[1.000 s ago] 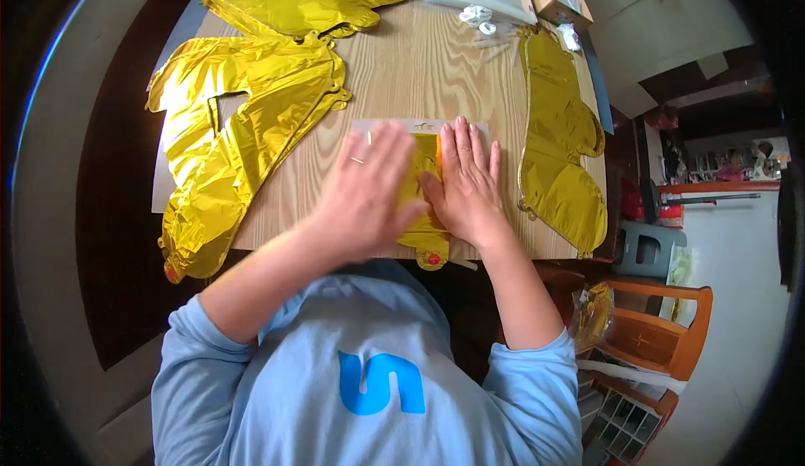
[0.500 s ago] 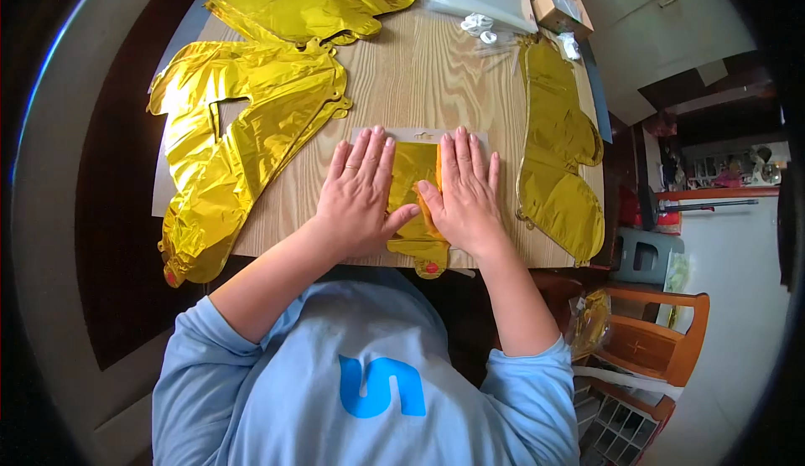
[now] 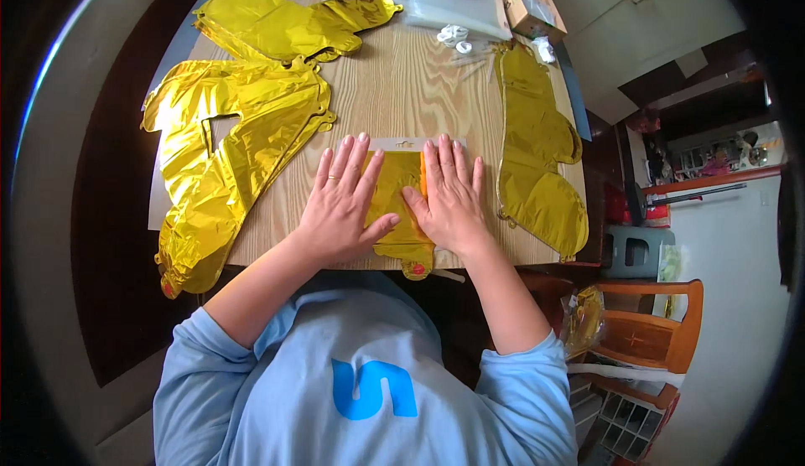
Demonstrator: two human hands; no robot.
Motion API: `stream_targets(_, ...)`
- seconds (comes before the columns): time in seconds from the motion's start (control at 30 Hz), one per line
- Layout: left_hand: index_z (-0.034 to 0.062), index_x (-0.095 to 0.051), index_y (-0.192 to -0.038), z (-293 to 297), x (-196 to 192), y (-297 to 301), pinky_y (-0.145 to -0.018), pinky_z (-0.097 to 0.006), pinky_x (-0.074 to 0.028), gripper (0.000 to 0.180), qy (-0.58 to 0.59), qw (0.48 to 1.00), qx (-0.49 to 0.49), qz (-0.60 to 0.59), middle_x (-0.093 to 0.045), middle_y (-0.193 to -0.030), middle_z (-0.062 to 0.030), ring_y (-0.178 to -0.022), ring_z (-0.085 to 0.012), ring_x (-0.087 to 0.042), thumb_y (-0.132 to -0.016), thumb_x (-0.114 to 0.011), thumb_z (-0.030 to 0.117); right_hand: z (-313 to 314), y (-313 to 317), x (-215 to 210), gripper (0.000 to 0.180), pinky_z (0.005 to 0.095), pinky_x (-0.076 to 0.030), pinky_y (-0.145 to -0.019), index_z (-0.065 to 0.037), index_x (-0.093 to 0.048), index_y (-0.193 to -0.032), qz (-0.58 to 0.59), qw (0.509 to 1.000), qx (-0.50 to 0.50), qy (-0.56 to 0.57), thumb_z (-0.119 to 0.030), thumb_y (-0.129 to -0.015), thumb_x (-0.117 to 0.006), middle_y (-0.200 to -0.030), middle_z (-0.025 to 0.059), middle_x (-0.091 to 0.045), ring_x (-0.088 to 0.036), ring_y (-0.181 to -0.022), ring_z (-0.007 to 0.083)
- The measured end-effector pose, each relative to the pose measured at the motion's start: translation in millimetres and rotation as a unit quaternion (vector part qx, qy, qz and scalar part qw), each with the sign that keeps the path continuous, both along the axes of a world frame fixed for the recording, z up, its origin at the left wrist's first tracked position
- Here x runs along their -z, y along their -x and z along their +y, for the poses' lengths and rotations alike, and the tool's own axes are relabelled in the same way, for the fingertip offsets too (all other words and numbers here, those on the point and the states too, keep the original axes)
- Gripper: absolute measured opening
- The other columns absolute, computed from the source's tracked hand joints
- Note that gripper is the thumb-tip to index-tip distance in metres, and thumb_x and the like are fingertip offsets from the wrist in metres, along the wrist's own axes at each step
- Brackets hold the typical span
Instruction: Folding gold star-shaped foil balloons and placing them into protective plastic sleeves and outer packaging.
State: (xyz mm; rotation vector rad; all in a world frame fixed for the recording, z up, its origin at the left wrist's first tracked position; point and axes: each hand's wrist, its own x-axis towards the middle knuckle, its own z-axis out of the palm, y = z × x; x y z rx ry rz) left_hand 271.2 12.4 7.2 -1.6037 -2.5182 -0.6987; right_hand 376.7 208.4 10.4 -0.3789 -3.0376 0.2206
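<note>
Gold foil (image 3: 392, 191) lies folded on a wooden table (image 3: 402, 89) between the left hand (image 3: 340, 204) and right hand (image 3: 453, 202), both spread flat, gripping nothing, apparently touching its edges.

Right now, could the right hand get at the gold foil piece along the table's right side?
Probably yes: the right hand lies flat, its thumb over the folded gold foil, and only wood tabletop shows between that hand and the gold foil piece.
</note>
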Motion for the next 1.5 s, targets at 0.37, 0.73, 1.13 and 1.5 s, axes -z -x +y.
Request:
stream_targets(0.37, 0.0014, -0.068, -0.1, -20, -26, 12, -0.103, -0.049, -0.049, 0.03, -0.041, 0.949, 0.293, 0.109, -0.069, -0.106, -0.0136, -0.104, -0.0296, -0.067, -0.081, -0.073, 0.024, -2, 0, -2, 0.082, 0.0607, -0.006, -0.122, -0.001, -0.02, -0.16, -0.022, 1.0, 0.003, 0.009, -0.054, -0.101, -0.043, -0.166, 0.0245, -0.017, -0.014, -0.154, 0.0402)
stream_targets(0.73, 0.0017, -0.066, -0.111, -18, -19, 9, -0.102, -0.052, -0.048, 0.034, -0.071, 0.963, 0.244, 0.094, -0.068, -0.111, -0.0138, -0.109, -0.0311, -0.066, -0.081, -0.072, 0.016, -2, 1, -1, 0.083, 0.0617, -0.008, -0.122, 0.0, -0.023, -0.159, -0.015, 1.0, 0.002, -0.008, -0.056, -0.101, -0.043, -0.165, 0.0245, -0.018, -0.016, -0.154, 0.0398)
stream_targets(1.13, 0.0035, -0.066, -0.116, -19, -14, 33, -0.108, -0.056, -0.044, 0.044, -0.037, 0.979, 0.197, 0.027, -0.064, -0.123, -0.0138, -0.122, -0.0329, -0.059, -0.073, -0.071, 0.013, 38, 39, -45, 0.071, 0.0509, -0.013, -0.126, -0.001, -0.028, -0.156, -0.044, 0.983, 0.092, 0.156, -0.044, -0.104, -0.05, -0.163, 0.0233, -0.023, -0.019, -0.153, 0.0362)
stream_targets(1.5, 0.004, -0.068, -0.113, -17, -15, 33, -0.113, -0.057, -0.038, 0.043, -0.019, 0.98, 0.197, 0.028, -0.063, -0.126, -0.014, -0.124, -0.0313, -0.059, -0.072, -0.073, 0.017, 193, 202, -2, 0.018, 0.0433, -0.054, -0.083, -0.008, -0.073, -0.088, 0.158, 0.974, 0.159, 0.037, -0.025, -0.082, -0.073, -0.1, 0.015, -0.069, -0.067, -0.093, 0.0336)
